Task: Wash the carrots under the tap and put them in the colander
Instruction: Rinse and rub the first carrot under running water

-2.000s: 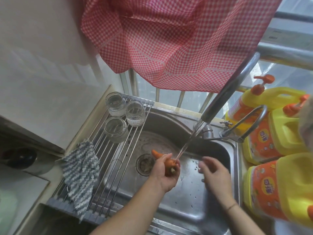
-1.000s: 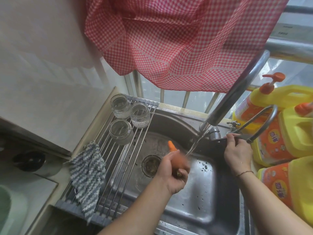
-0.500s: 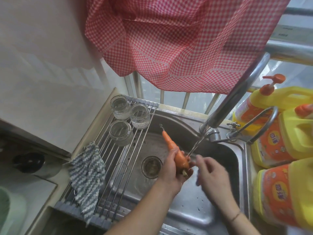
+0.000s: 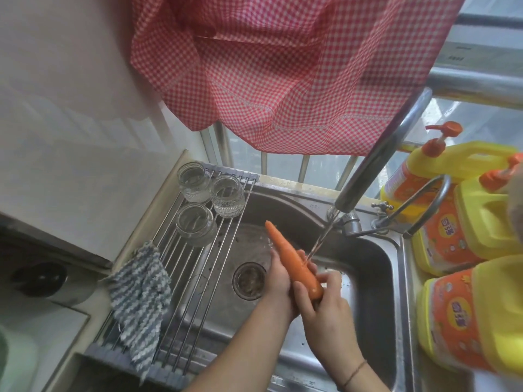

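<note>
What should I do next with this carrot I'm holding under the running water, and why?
Probably turn the carrot and slide it so the stream reaches its pointed end. The water strikes only the middle, while the tip sticks out beyond it, up and to the left. Both the left hand and right hand grip the thick end, so rubbing while rotating looks easy.

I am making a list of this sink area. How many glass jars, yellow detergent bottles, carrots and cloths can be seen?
Glass jars: 3
Yellow detergent bottles: 4
Carrots: 1
Cloths: 2
Total: 10
</note>
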### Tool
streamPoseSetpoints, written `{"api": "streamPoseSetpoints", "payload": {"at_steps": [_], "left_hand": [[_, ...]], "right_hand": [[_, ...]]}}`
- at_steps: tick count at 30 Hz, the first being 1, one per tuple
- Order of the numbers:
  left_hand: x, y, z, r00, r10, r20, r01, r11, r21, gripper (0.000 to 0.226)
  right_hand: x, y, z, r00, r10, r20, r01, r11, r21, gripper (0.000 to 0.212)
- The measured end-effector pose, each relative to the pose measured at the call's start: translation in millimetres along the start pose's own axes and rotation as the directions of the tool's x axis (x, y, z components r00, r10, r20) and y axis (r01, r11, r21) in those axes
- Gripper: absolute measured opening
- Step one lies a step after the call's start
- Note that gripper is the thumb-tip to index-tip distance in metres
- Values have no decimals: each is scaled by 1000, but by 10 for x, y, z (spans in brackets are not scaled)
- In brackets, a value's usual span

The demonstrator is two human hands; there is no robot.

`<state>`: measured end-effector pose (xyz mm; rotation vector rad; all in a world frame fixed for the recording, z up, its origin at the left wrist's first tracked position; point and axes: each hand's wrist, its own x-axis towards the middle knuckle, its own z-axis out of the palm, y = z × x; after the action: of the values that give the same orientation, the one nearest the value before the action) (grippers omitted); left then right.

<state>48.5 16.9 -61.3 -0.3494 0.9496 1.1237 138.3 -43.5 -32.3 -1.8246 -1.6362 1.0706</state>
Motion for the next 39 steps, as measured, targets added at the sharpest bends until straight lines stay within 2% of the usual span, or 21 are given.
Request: {"api": "streamPoseSetpoints", "payload": {"at_steps": [2,4,5,6,7,9,12,15,17,20,23,24,26,28,29,30,32,34,35,37,39], "left_hand": [[80,83,-23,995,95,13,-95,995,12,47],[87,173,-25,982,179,60,-181,983,27,31],[77,191,-23,974,217,66,-220,974,47,30],[69,172,-20,965,254,59,-258,964,64,30],[65,122,-14,955,292,47,-295,953,72,29],[27,-34,-16,936,349,49,-353,930,107,29],[-74,-199,-27,943,302,142,-327,920,216,30],[-137,-120,-72,937,272,218,-317,925,210,23],[-95,-62,-79,945,288,157,-322,905,278,20],[-19,-30,-113,967,244,70,-253,903,347,35],[-7,58,-125,984,132,122,-167,923,346,55],[26,87,-146,983,111,143,-155,926,345,60],[48,104,-164,975,106,196,-168,926,337,61],[33,66,-177,960,103,261,-184,934,307,52],[7,41,-185,951,96,295,-183,941,285,43],[-2,16,-194,940,88,329,-182,947,265,36],[22,-2,-226,923,87,376,-195,946,260,34],[51,12,-228,916,94,390,-223,928,299,49],[62,8,-219,917,101,386,-233,921,313,51],[74,-24,-196,925,136,354,-257,911,324,40],[84,-56,-181,929,181,323,-292,895,337,25]], "right_hand": [[-89,-4,-52,981,184,70,-195,948,251,26],[-139,-31,-111,875,368,314,-483,696,532,26],[-142,-56,-154,823,396,407,-568,601,562,26],[-126,-62,-193,802,401,444,-596,588,547,26],[-84,-71,-227,810,391,437,-583,613,533,27],[43,-67,-286,877,317,361,-469,730,498,30],[191,-4,-307,947,200,250,-271,917,292,37],[131,59,-256,969,146,198,-175,975,139,30],[16,67,-152,974,132,182,-162,973,162,25],[-136,67,7,987,117,110,-130,984,118,17],[-220,-20,37,981,127,149,-150,976,156,32],[-234,-45,40,972,160,173,-199,950,241,39],[-252,-85,35,925,272,266,-371,800,471,42],[-263,-130,-11,871,348,346,-490,655,575,38],[-258,-131,-43,866,369,338,-501,641,582,37],[-248,-109,-74,875,377,303,-484,664,570,37],[-233,-50,-123,921,343,185,-389,786,480,37],[-236,21,-154,963,266,45,-269,932,244,34],[-247,53,-157,975,222,-11,-220,971,92,28],[-270,104,-126,985,157,-72,-166,976,-139,29],[-294,108,-73,988,123,-91,-143,955,-260,35]]}}
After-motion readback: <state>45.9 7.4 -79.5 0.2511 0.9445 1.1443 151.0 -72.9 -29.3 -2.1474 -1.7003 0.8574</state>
